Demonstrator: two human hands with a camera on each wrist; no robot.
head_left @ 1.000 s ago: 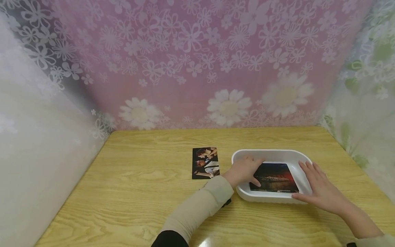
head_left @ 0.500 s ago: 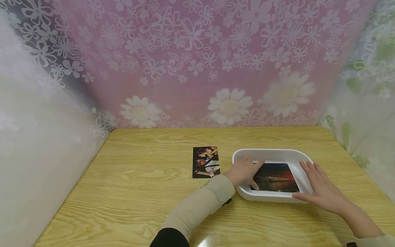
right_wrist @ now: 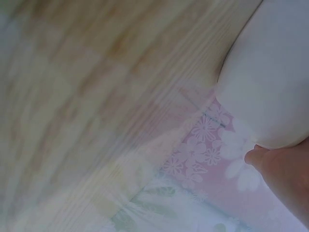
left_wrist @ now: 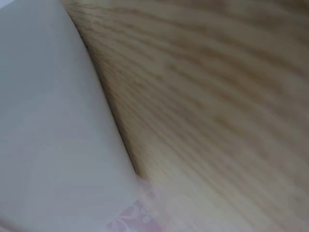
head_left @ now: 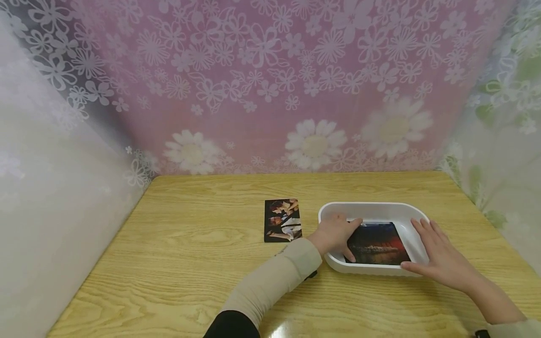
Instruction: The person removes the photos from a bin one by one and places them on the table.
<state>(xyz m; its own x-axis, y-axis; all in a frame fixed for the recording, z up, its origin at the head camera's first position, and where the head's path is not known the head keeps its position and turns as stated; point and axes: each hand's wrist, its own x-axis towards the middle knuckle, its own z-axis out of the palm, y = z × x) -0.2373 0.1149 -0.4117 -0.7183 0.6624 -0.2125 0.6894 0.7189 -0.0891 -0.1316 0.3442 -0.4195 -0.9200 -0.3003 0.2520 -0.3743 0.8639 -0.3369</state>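
Note:
A dark picture card [head_left: 378, 243], showing a lit ship against a red and blue sky, lies inside a white oval-ended tray [head_left: 372, 204]. At the tray's left end my left hand [head_left: 336, 232] reaches over the rim, thumb and forefinger spread at the card's left corners. My right hand [head_left: 444, 258] rests over the right end of the rim, fingers extended and thumb at the front edge, apart from the card. The tray's pale outer wall [left_wrist: 53, 121] fills one side of the left wrist view. In the right wrist view a fingertip [right_wrist: 256, 157] touches the tray edge.
Left of the tray, another picture card [head_left: 283, 220] showing people lies flat on the wood-grain table [head_left: 190, 263]. Pink floral cloth [head_left: 253, 94] stands behind the table, with pale cloth walls to the left and right.
The ship card has shifted slightly towards the tray's front edge. Both hands keep nearly the same place on the tray, and the other card has not moved.

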